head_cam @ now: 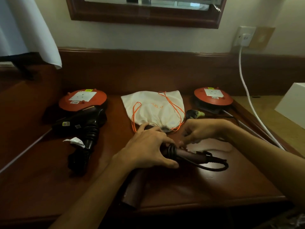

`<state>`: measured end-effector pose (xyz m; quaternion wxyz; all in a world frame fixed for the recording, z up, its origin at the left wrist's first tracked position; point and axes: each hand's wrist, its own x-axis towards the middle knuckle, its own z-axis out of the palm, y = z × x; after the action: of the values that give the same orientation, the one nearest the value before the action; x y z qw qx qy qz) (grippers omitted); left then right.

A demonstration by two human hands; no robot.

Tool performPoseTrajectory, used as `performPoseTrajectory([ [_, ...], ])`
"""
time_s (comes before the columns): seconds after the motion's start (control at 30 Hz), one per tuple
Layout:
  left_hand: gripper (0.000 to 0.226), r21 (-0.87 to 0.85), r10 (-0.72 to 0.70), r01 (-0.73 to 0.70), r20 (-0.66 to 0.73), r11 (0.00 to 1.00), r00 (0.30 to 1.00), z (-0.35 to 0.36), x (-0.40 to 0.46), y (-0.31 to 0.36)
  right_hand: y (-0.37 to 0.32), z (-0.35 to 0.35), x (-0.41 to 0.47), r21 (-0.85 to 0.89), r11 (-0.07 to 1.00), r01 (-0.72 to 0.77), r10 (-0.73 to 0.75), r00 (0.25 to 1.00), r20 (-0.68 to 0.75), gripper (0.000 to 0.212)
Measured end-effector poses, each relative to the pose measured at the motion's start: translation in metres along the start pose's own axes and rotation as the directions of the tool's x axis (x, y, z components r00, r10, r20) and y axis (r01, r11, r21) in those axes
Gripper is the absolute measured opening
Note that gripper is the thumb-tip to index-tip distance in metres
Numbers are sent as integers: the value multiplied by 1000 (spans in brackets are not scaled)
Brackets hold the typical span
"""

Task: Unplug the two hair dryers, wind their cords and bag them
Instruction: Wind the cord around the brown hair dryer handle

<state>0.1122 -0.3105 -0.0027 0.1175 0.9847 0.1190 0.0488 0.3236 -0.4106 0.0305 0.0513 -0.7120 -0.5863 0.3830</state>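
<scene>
Two hands, left hand (146, 149) grasping maroon dryer (186, 157), right hand (203, 131) pinching cord, bag lettering unreadable.

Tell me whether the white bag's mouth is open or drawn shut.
Drawn shut. The bag lies flat on the desk, its mouth gathered into tight puckers at the near end, orange cords lying loose over it.

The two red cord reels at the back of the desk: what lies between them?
In the head view, a white drawstring bag with orange cords lies between the left reel and the right reel.
</scene>
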Motion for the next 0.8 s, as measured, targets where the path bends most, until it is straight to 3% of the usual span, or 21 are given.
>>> performPoseTrajectory([
  [0.1, 76, 35, -40, 39, 31, 999, 999, -1, 2, 2, -12, -7, -7, -10, 1000, 23, -23, 1000, 3, 17],
  [0.2, 70, 45, -29, 26, 72, 999, 997, 0, 7, 3, -21, 2, -5, -136, 991, 19, -22, 999, -25, 18],
  [0.33, 66, 65, -39, 31, 126, 997, 991, -1, 15, 5, -33, 17, -3, -198, 980, -37, 9, 991, -136, 19],
  [0.47, 63, -75, -42, 49, 85, 996, 996, -7, 18, -8, -48, 15, -15, -215, 974, -70, 11, 964, -266, 23],
  [0.63, 65, -101, -58, 62, 46, 993, 997, -6, 11, -8, -68, 22, -34, -411, 886, -215, 12, 896, -443, 23],
  [0.8, 63, -27, -137, 138, 25, 990, 990, -4, 11, -15, -74, 14, -66, -281, 960, -16, -93, 924, -370, 23],
])
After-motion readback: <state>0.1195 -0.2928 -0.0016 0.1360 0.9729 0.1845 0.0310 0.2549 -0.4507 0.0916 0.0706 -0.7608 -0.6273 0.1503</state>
